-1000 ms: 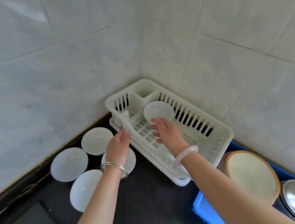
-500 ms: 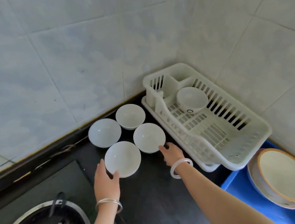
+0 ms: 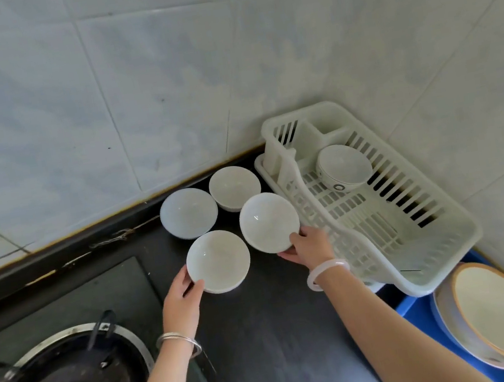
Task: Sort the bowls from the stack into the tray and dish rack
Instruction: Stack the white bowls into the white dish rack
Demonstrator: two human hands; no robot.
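Gripping two white bowls on dark counter: left hand (image 3: 180, 298) clamped on near bowl (image 3: 218, 260), right hand (image 3: 310, 245) clamped on tilted bowl (image 3: 269, 222) just beside dish rack (image 3: 445, 238). Likely pick-up step; next, lift clear of rack wall, one bowl already inside.

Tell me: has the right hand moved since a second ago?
Yes: the right hand came out of the dish rack to the bowl left of it.
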